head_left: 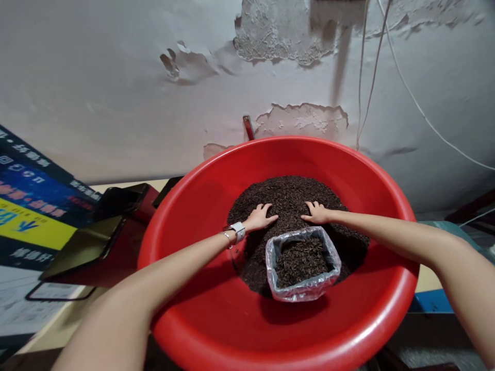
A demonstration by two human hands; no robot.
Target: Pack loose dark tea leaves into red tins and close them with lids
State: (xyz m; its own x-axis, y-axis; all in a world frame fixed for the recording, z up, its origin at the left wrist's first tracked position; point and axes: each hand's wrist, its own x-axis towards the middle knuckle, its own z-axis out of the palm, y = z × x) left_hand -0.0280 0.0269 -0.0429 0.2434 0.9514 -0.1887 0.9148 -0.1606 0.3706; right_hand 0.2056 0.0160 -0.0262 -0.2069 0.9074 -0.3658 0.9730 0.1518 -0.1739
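Note:
A heap of dark, dry loose tea leaves [288, 193] lies in a big red plastic basin [185, 226]. My left hand [262, 217], with a watch [238, 231] on its wrist, rests on the left side of the heap, fingers spread. On the right side my right hand [315, 212] touches the leaves, its fingers apart. Neither hand holds anything. Between my forearms, nearer to me, a box lined with clear plastic [301, 294] stands in the basin, filled with the same dark leaves. The box's underside is hidden.
Left of the basin are dark red metal scoop-like trays [96, 247] and a printed banner [31, 206]. Behind rises a white wall [116, 103] with peeling plaster. White cords [371, 87] hang at the right. A blue object [433, 301] sits beyond the basin's right rim.

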